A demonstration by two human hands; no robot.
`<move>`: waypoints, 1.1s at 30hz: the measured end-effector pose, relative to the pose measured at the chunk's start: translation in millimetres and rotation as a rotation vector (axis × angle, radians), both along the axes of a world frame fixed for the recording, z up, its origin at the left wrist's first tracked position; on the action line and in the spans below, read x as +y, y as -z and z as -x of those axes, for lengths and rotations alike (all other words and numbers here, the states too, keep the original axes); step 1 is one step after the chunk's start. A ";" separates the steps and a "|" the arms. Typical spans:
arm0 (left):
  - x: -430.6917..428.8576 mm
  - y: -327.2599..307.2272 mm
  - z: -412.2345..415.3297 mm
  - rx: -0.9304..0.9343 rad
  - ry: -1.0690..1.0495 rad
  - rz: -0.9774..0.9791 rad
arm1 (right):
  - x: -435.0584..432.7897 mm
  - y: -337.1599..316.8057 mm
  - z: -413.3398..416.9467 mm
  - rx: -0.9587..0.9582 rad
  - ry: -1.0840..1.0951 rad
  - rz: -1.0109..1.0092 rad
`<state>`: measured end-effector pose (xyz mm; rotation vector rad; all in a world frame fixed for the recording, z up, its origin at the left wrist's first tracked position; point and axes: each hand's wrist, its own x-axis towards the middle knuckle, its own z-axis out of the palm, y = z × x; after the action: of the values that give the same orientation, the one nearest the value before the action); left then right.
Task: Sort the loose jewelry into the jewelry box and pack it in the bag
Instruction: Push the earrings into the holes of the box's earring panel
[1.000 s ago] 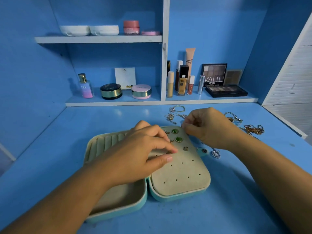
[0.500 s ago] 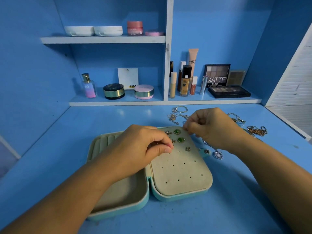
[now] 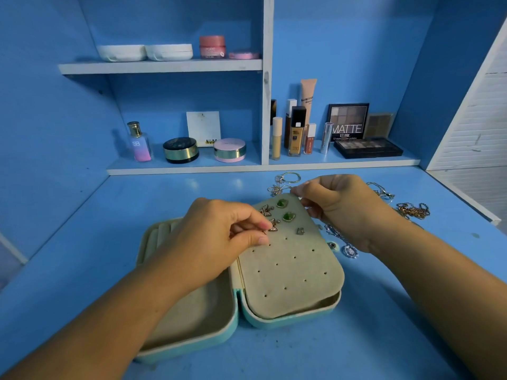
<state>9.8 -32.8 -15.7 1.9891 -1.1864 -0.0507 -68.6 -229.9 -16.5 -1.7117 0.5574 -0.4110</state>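
Earrings on jewelry box panel, necklaces right.

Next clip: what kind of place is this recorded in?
Most likely a home vanity or dressing table. Blue shelves hold cosmetics: an eyeshadow palette marked MATTE, a foundation bottle and a perfume bottle. On the blue tabletop an open jewelry box sits beside loose chains.

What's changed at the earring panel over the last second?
The left hand curled from a flatter reach into a fingertip pinch at a fan-shaped earring on the jewelry box's earring panel; its fingers no longer cover the upper fan-shaped earring. The right hand stayed pinching the panel's far edge. The green earrings, the jewelry box and the loose chains are unmoved.
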 end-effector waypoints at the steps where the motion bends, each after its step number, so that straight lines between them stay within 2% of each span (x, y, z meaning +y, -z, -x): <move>1: -0.2 -1.3 0.9 -0.015 -0.007 -0.002 | 1.1 -0.5 0.3 -0.033 -0.006 -0.036; 6: -0.7 2.6 -1.9 -0.043 0.052 0.034 | 10.6 -5.0 1.7 -0.167 -0.048 -0.120; 11: -0.8 0.7 1.3 -0.056 0.045 0.156 | 24.5 -9.3 7.3 -0.257 -0.046 -0.056; 16: -1.6 -2.0 1.8 -0.192 0.063 0.266 | 38.9 -9.7 9.1 -0.348 -0.034 -0.043; 25: -1.1 -3.3 -0.2 -0.488 0.047 0.269 | 44.6 -9.2 8.4 -0.377 -0.008 -0.017; 30: -1.8 -3.2 -0.2 -0.519 0.064 0.274 | 45.4 -9.2 7.7 -0.387 -0.009 -0.025; 33: -0.8 -3.6 -0.6 -0.472 0.107 0.269 | 45.8 -9.0 7.9 -0.382 -0.002 -0.035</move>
<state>10.4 -33.6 -12.0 1.7452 -1.5038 0.5240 -76.4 -184.1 -7.4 -1.5485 0.2820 -0.7036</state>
